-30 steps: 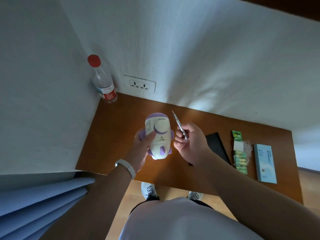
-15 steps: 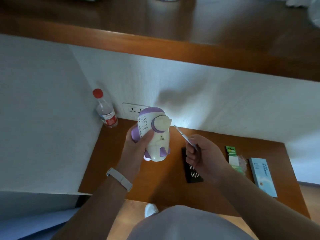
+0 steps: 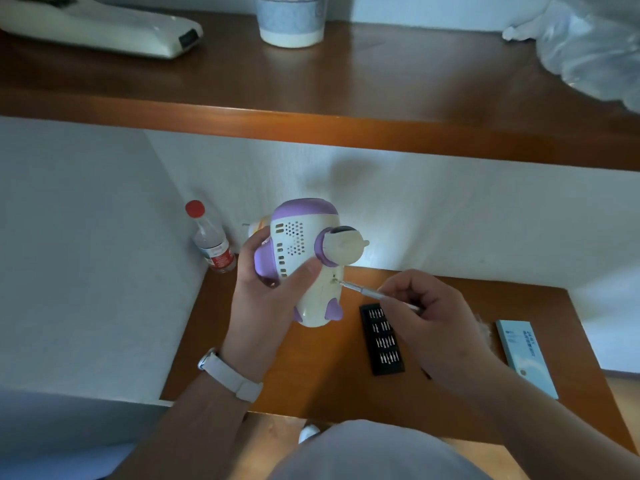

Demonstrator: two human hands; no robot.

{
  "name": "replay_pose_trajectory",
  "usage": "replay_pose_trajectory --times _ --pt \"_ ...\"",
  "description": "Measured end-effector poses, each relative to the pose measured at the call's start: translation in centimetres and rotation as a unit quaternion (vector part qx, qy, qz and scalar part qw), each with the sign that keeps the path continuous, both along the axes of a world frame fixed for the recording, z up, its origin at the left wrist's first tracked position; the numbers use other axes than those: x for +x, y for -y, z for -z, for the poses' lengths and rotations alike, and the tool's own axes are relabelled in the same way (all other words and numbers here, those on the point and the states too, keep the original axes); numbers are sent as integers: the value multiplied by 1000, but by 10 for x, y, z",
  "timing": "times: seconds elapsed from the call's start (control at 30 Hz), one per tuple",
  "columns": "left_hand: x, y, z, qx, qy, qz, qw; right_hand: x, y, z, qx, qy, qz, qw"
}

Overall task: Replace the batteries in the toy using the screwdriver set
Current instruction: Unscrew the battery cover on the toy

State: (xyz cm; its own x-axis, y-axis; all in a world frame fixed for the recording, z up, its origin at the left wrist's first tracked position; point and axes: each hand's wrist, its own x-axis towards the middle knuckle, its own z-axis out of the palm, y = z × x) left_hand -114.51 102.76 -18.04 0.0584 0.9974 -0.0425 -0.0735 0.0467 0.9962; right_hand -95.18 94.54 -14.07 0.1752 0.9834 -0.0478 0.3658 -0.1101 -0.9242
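Toy (image 3: 304, 265), white and purple: held above desk (image 3: 311, 375), left hand (image 3: 270, 292) wrapped round its body. Right hand (image 3: 429, 320) pinches screwdriver (image 3: 367, 291); tip touching a small hole in the toy's white shell. Bit tray (image 3: 381, 339) lies on desk beneath right hand.

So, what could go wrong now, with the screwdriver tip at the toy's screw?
The left hand holds the toy in the air, not braced on the table, so pushing may twist it.
The screwdriver seems to meet the screw at a slant; the tip could slip toward the thumb beside it.
A loosened screw may drop and get lost.
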Motion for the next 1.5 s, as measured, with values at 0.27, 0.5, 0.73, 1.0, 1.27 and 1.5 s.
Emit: replay_pose_trajectory --times 0.27,0.5,0.73,1.0,1.27,1.5 --pt "1 18 -12 26 -11 -30 999 -3 18 -8 51 37 9 998" --pt "3 30 -17 43 -19 -41 998 -4 25 -13 74 46 6 996" --pt "8 35 -18 52 -18 -32 998 0 31 -13 69 74 -1 995" --pt "13 35 -11 79 -67 -31 994 6 31 -14 88 142 12 986" --pt "20 35 -8 104 -88 -26 990 10 31 -19 94 206 15 974" --pt "27 34 -6 107 -88 -27 990 11 26 -21 76 226 11 971"
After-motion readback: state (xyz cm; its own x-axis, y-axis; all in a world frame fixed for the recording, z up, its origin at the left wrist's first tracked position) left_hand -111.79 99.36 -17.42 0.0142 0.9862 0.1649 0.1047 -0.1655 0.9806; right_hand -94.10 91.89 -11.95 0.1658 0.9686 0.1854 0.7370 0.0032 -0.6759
